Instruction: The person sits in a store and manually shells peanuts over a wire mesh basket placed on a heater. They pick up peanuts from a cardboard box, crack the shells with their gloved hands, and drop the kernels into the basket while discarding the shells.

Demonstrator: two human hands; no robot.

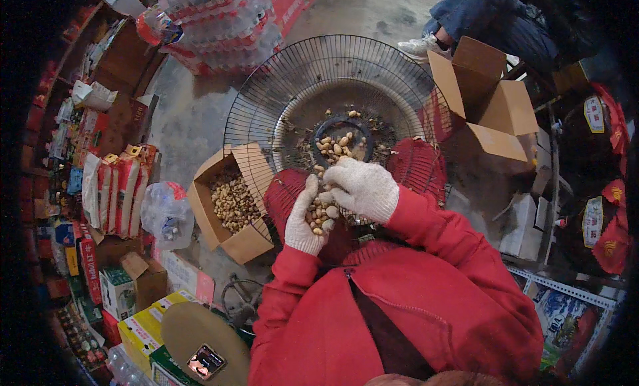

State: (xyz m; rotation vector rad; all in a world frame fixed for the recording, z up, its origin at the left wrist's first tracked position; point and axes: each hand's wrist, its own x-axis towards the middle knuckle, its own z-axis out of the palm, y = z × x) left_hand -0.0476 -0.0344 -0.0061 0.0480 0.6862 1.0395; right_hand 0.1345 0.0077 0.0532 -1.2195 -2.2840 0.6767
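Note:
My left hand, in a whitish knit glove, is cupped around a heap of small tan nuts in their shells, which look like peanuts. Just right of it and slightly above, my right hand, gloved alike, bends its fingers over the heap; whether it pinches a nut is hidden. Below both hands lies a round wire fan guard, resting across my lap and knees. More nuts are gathered in the dark ring at its centre, with small debris around them.
An open cardboard box of similar nuts stands at left, beside a plastic bag. Another open cardboard box is at upper right, near a seated person's legs. Wrapped bottle packs stand beyond; packaged goods line the left side.

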